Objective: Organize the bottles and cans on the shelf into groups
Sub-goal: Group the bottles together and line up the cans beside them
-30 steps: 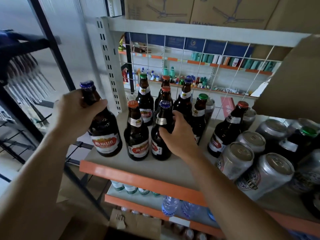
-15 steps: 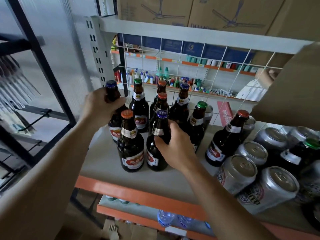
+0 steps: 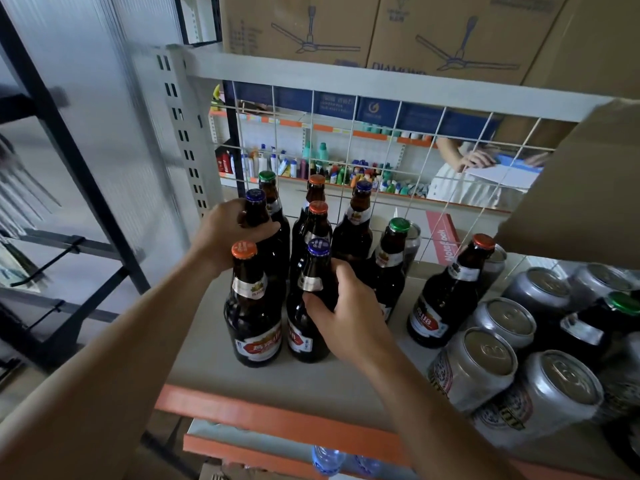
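1. Since the earliest frame, the left hand (image 3: 231, 233) has carried its blue-capped bottle (image 3: 257, 216) from beyond the left edge of the shelf (image 3: 214, 341) inward to the back-left of the bottle cluster; the right hand (image 3: 346, 315) keeps its place on the front bottle.
2. Left hand: fingers curled around the neck and shoulder of the blue-capped bottle, which is upright, just in front of the green-capped bottle (image 3: 268, 192) and behind the orange-capped front bottle (image 3: 252, 306). Whether its base touches the shelf cannot be told.
3. Right hand: fingers wrapped around the shoulder of the front blue-capped bottle (image 3: 308, 306), which stands upright on the shelf just beside the orange-capped front bottle.
4. Bottle cluster: behind the two front bottles stand two orange-capped bottles (image 3: 317, 216), one behind the other, a further blue-capped bottle (image 3: 356, 216) and a second green-capped bottle (image 3: 391, 258), packed closely together.
5. Separate bottle: one orange-capped bottle (image 3: 450, 292) stands apart to the right, near the cans.
6. Cans: silver cans (image 3: 491, 358) crowd the right part of the shelf, tops toward the camera; another green-capped bottle (image 3: 602, 323) stands among them, and two dark cans (image 3: 412, 240) stand at the rear behind the bottles.
7. Surroundings: a wire grid (image 3: 346, 133) backs the shelf; cardboard boxes (image 3: 446, 32) printed with ceiling fans rest on the tier above; an orange front edge (image 3: 277, 415) trims the shelf.
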### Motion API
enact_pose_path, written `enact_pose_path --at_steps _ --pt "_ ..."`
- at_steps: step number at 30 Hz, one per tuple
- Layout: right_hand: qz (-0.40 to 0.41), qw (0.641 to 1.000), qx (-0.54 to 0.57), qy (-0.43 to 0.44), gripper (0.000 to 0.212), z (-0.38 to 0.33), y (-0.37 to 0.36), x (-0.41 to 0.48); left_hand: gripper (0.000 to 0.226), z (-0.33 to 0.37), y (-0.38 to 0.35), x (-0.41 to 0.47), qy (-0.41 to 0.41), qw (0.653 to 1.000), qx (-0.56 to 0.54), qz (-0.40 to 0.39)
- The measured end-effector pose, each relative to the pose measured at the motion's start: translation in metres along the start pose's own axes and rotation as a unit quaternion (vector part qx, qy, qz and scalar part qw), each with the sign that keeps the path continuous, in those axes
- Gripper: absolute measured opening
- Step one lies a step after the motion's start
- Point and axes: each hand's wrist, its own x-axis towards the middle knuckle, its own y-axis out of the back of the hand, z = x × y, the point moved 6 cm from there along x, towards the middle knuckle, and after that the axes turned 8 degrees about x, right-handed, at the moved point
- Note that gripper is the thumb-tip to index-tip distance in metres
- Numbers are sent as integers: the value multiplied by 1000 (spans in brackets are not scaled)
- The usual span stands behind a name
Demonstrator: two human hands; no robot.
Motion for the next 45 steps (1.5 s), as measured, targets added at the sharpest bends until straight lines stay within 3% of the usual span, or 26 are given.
enact_pose_path --at_steps 14,22,24,26,29,32,34,36,40,45 --pt "2 1000 22 -8 29 3 -3 5 23 -14 -5 5 8 1000 1 -10" --pt "-6 1000 24 -16 25 0 -7 10 74 -29 -8 -4 74 990 -91 -79" --pt "-6 1000 17 -14 23 0 -7 11 65 -31 -2 -18 95 989 -114 -25" --pt "-7 1000 11 -13 23 1 -6 11 41 -33 6 -44 101 980 -165 38" --pt "-13 1000 19 -21 23 3 -5 10 36 -30 -1 -94 96 959 -265 25" --pt "-17 999 27 -25 24 3 -7 11 32 -29 -14 -118 27 974 -221 -48" --pt "-14 999 31 -25 23 4 -7 10 75 -36 -24 -118 10 980 -171 -96" --pt "-12 999 38 -23 23 4 -6 9 91 -44 -32 -114 30 990 -92 -102" --pt "-16 999 42 -22 24 6 -7 8 77 -46 -34 -110 43 998 11 -41" --pt "-21 999 39 -19 23 7 -7 8 76 -51 -26 -104 32 998 30 -35"
